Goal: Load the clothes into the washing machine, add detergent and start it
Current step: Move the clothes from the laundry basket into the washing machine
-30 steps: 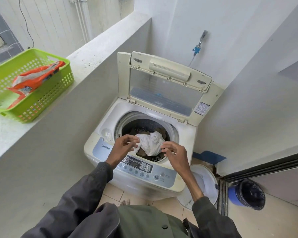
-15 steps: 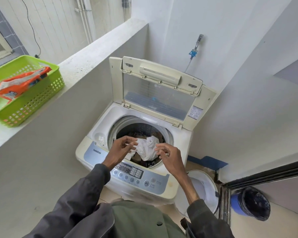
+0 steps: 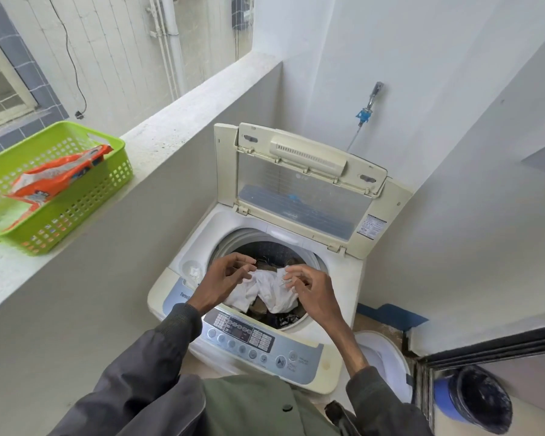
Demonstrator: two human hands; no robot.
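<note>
Outdoors on a narrow balcony, a top-loading washing machine (image 3: 255, 309) stands with its lid (image 3: 299, 187) raised upright toward the back wall and its control panel (image 3: 252, 338) facing the person. A crumpled white garment (image 3: 269, 292) lies on darker clothes (image 3: 283, 319) in the drum, stretched roughly left to right between the hands. The left hand (image 3: 224, 281) pinches the cloth's left edge with thumb and forefinger, the other fingers loosely curled. The right hand (image 3: 309, 286) grips the right edge with fingers bent; its hold is partly hidden by its own fingers. Much of the dark load is hidden under the white garment and hard to make out. On the ledge (image 3: 170, 121) at left, well apart from the machine, an orange detergent packet (image 3: 57, 176) lies slantwise in a green basket (image 3: 85, 202), whose left side is cut off by the frame. A blue bucket (image 3: 475, 398) sits at lower right.
</note>
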